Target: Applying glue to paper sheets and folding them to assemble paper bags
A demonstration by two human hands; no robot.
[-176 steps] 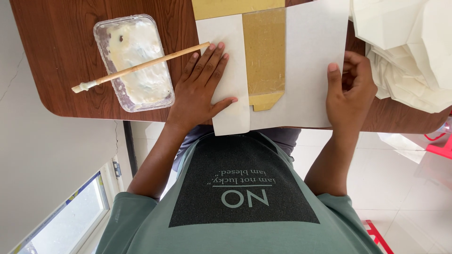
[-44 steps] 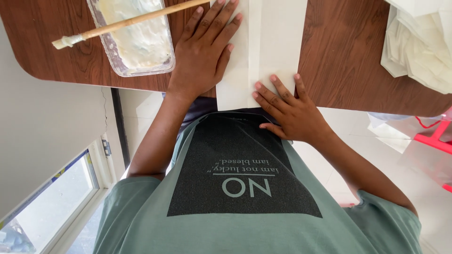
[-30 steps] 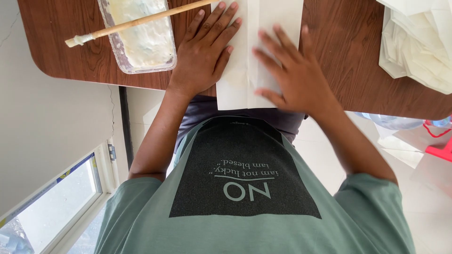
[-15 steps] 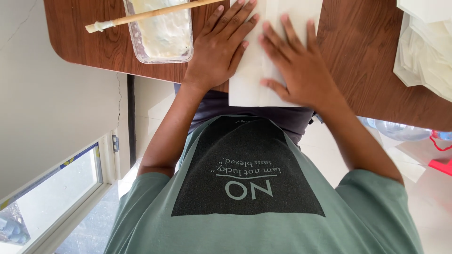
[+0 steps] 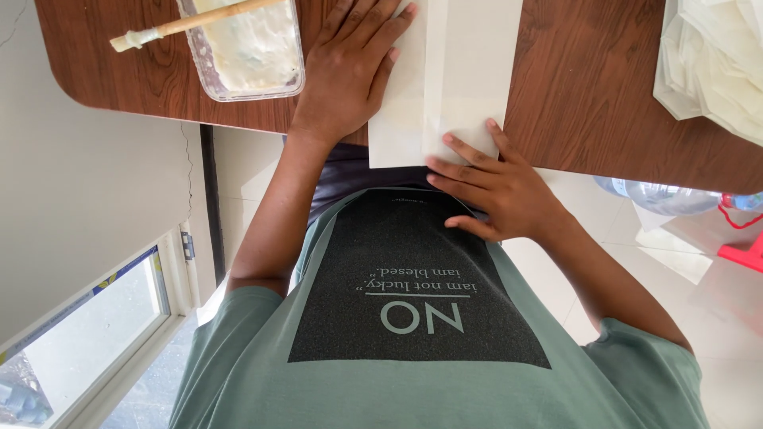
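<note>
Here, near the top centre of the frame, a folded white paper sheet (image 5: 461,71) lies on the brown wooden table (image 5: 588,87), and its near end hangs a little over the table edge. The left hand (image 5: 350,71) lies flat on the left part of the sheet, palm down, the fingers stretched and close together. The right hand (image 5: 497,187) is at the near edge of the sheet, fingers a little spread, and the fingertips (image 5: 449,139) press on the paper corner. In the upper left stands a clear plastic tray (image 5: 250,52) with white paste, and a wooden brush (image 5: 191,20) rests across it. In the upper right lies a pile of white crumpled paper (image 5: 715,63).
</note>
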